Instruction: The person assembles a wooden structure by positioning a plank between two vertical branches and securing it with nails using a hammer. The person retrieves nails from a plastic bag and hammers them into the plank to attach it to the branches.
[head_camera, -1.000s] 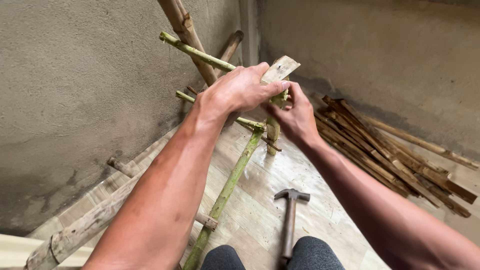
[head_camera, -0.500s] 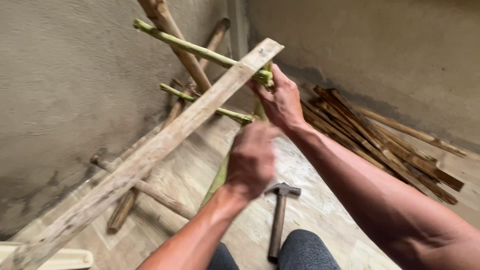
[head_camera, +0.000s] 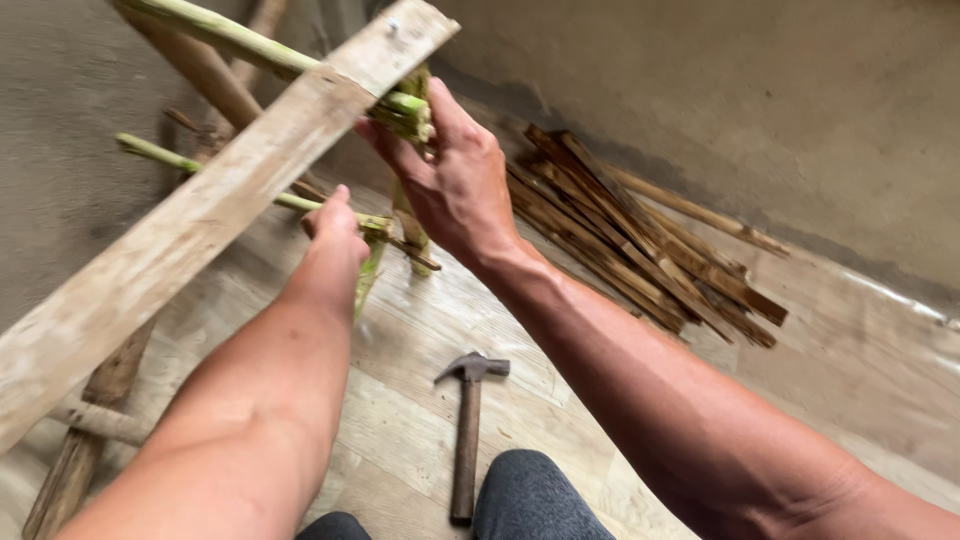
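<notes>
A pale weathered wooden plank (head_camera: 210, 205) slants from the upper middle down to the lower left, laid across a frame of green bamboo sticks (head_camera: 225, 35). My right hand (head_camera: 450, 175) grips the upper green stick where its frayed end meets the plank. My left hand (head_camera: 335, 245) is closed on the lower green bamboo crosspiece (head_camera: 165, 155), just below the plank. A brown bamboo pole (head_camera: 200, 65) leans behind the frame.
A claw hammer (head_camera: 467, 430) with a wooden handle lies on the wood-pattern floor between my knees (head_camera: 530, 500). A pile of brown split bamboo strips (head_camera: 640, 245) lies by the grey wall on the right. Another grey wall stands at left.
My left hand left the plank's top end, dropped, then rose onto the lower green stick. The plank now shows fully, and the view has moved closer to the frame.
</notes>
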